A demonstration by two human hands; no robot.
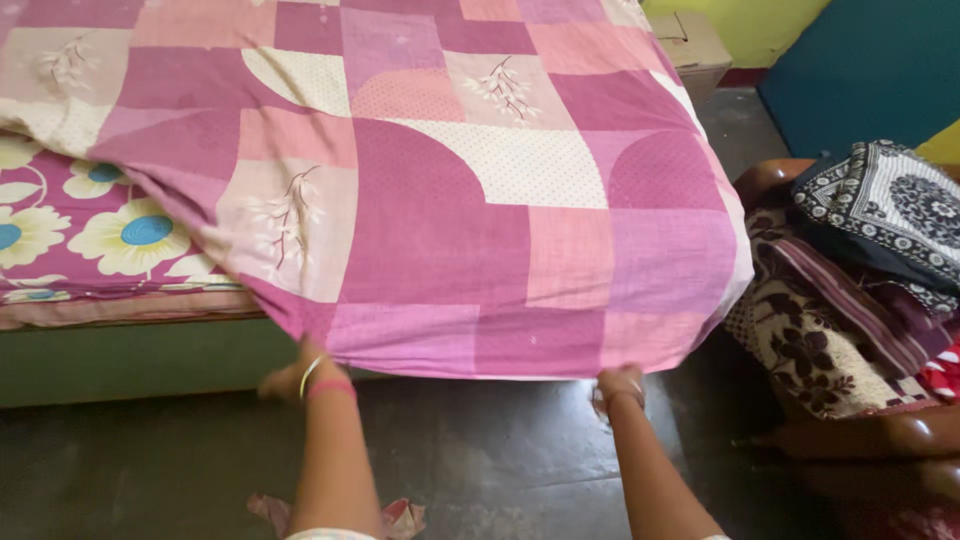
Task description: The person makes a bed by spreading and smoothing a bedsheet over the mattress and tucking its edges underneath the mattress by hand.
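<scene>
My left hand (290, 378) reaches up under the hanging lower edge of the pink patchwork bedsheet (450, 200); its fingers are blurred and partly tucked behind the cloth, so I cannot tell whether they are closed on it. My right hand (618, 384) meets the same edge farther right, near the sheet's rounded corner, fingers curled together at the hem, though whether they pinch the fabric is hidden. Bangles circle my left wrist. The sheet lies spread over the bed, draping down its near side and covering most of the top. To the sheet's left, a magenta cover with yellow flowers (90, 225) shows beneath it, uncovered. Right of the sheet, a heap of folded patterned blankets (850, 290) sits on a brown chair. Below the sheet's edge lies the dark floor (480, 460).
</scene>
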